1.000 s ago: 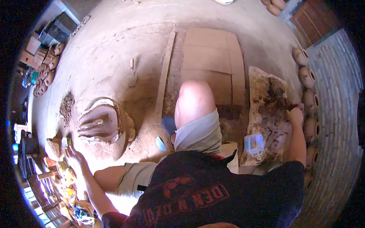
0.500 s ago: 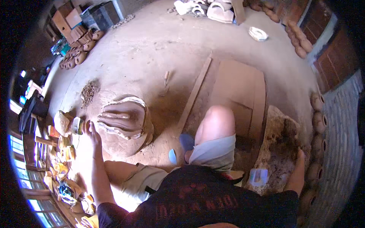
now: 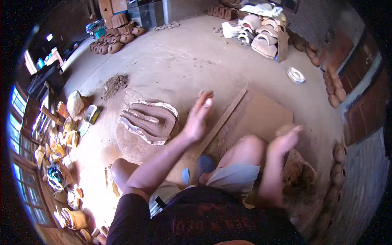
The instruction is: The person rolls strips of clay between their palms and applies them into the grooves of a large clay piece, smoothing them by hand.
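Note:
My left hand (image 3: 197, 120) is raised over the floor in front of me, fingers stretched out, with nothing in it. Just left of it lies a pale-rimmed mould (image 3: 171, 110) lined with brown clay, a curved ridge inside, resting on a round base (image 3: 124, 141). My right hand (image 3: 283, 143) is up beside my right knee, near the flat brown clay slab (image 3: 267, 112). Motion smears its fingers, so whether it holds anything is unclear. Below that hand a rough, dark-stained block (image 3: 300, 173) is partly hidden by my forearm.
A long wooden strip (image 3: 224, 118) lies left of the slab. A small blue oval piece (image 3: 185, 176) is near my foot. At left are a dark container (image 3: 92, 114), a crumbly heap (image 3: 115, 85) and assorted pots. Clay pots (image 3: 338, 175) line the right wall; moulds (image 3: 265, 43) are stacked behind.
My left hand has moved from beside the dark container at left to the middle. The right hand has risen off the stained block and come inward. The view has tilted up.

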### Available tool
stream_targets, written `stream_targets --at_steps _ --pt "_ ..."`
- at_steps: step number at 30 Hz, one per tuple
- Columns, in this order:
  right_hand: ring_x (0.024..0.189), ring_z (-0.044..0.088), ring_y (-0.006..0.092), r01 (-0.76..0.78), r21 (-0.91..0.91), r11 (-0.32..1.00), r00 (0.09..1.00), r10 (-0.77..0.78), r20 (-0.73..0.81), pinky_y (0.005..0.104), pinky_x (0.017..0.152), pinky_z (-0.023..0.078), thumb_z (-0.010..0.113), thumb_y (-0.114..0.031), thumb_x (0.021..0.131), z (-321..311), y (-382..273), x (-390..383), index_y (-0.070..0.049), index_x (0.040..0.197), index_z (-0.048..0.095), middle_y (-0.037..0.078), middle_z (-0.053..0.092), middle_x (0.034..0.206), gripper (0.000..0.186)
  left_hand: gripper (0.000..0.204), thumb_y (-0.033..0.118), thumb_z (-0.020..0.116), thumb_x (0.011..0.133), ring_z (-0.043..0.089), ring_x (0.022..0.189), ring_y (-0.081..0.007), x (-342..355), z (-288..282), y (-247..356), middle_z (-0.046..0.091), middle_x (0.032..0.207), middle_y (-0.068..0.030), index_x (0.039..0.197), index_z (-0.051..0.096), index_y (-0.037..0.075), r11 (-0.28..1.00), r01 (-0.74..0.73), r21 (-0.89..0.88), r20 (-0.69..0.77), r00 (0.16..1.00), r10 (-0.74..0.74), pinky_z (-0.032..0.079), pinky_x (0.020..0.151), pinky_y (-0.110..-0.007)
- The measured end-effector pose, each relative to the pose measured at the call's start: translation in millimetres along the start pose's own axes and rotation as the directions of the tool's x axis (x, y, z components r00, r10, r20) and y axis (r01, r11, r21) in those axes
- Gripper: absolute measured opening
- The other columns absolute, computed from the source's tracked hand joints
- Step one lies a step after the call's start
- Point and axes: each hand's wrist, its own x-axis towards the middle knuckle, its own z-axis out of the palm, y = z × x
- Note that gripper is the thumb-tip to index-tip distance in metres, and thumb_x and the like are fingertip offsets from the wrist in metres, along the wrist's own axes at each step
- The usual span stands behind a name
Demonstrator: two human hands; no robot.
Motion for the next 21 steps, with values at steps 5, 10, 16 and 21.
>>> stream_targets --at_steps 5,10,16,21 --pt "0.143 0.024 0.0423 0.639 0.265 0.722 0.349 -0.579 0.737 0.0562 0.114 0.025 0.055 -0.073 0.095 75 -40 -120 -0.001 0.133 0.057 0.027 0.033 0.15 0.081 0.076 0.058 0.04 0.111 0.05 0.141 -0.0261 -3 17 17 0.055 0.151 -0.0202 0.156 0.041 -0.003 0.934 0.26 -0.245 -0.004 0.963 -0.269 0.039 0.117 -0.04" --pt "0.159 0.017 0.0477 0.266 0.285 0.921 0.467 -0.382 0.798 0.0593 0.128 0.014 0.037 -0.087 0.094 116 -59 -132 0.001 0.155 0.047 0.033 0.024 0.167 0.107 0.092 0.072 0.027 0.107 0.028 0.158 -0.0268 -38 25 10 0.03 0.17 -0.0203 0.166 0.022 0.002 0.994 0.105 -0.035 0.131 0.986 -0.1 0.022 0.129 -0.044" --pt "0.163 0.003 0.0397 0.039 0.373 0.927 0.505 -0.34 0.793 0.0536 0.13 0.006 0.028 -0.086 0.096 145 -49 -136 -0.001 0.168 0.016 0.023 0.006 0.176 0.112 0.109 0.09 0.006 0.092 0.001 0.164 -0.0269 -52 43 20 0.0 0.179 -0.0091 0.171 0.0 0.016 0.97 0.021 -0.243 -0.013 1.0 -0.025 0.002 0.132 -0.045" --pt "0.164 0.001 0.0346 -0.195 0.254 0.947 0.431 -0.15 0.89 0.0483 0.13 0.009 0.019 -0.078 0.103 141 -63 -139 -0.002 0.169 0.003 0.02 0.0 0.177 0.102 0.111 0.091 0.006 0.092 0.008 0.163 -0.0261 -32 12 28 0.001 0.179 -0.0095 0.171 -0.004 0.014 0.943 0.024 -0.331 0.038 0.999 -0.012 0.008 0.13 -0.047"
